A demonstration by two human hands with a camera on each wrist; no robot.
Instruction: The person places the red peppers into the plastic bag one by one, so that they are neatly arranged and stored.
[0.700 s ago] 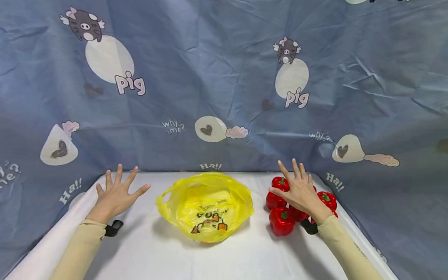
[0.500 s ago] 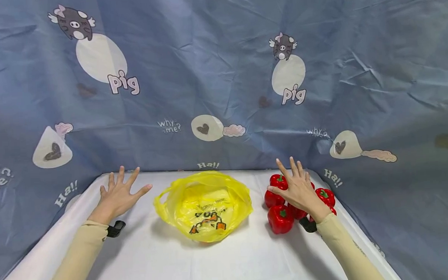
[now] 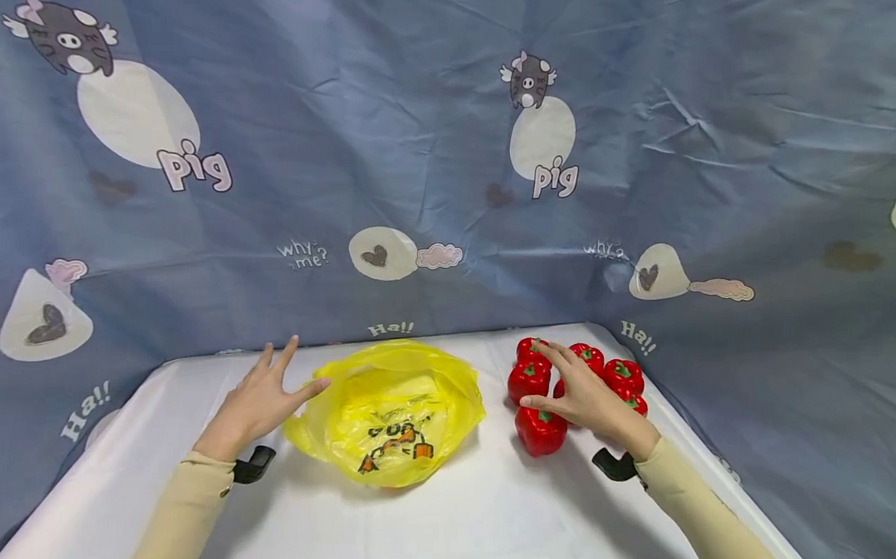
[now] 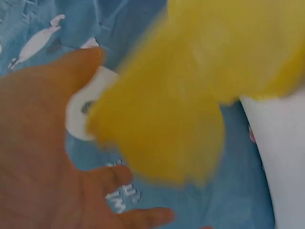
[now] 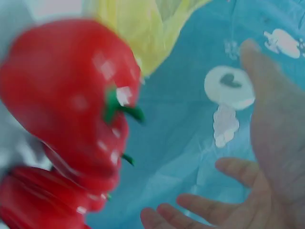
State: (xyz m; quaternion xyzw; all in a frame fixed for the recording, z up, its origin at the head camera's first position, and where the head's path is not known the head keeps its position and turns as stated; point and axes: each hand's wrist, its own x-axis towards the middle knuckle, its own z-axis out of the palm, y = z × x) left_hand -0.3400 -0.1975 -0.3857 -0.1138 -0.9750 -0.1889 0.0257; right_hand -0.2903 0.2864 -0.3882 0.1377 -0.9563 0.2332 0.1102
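Observation:
A yellow plastic bag [image 3: 394, 415] with a printed cartoon stands with its mouth spread on the white table, between the two hands. Just left of it is my left hand [image 3: 254, 405], fingers spread, the thumb tip overlapping the bag's handle edge in the head view. That hand holds nothing; the bag [image 4: 171, 95] is blurred beyond its thumb. On the right, my right hand [image 3: 588, 394] hovers over a group of red bell peppers [image 3: 540, 430] with green stems. Its fingers are extended, thumb apart, with nothing held. In the right wrist view a pepper [image 5: 66, 71] lies close by the open palm.
The white tabletop [image 3: 429, 530] reaches back to a blue printed cloth [image 3: 442, 146] that hangs behind and along both sides. Several red peppers sit close together near the right rear corner. Each wrist wears a black band mount [image 3: 255, 465].
My left hand has moved right toward the bag, its thumb now over the bag's edge. My right hand has turned and drawn its fingers lower over the peppers. The head view has swung right.

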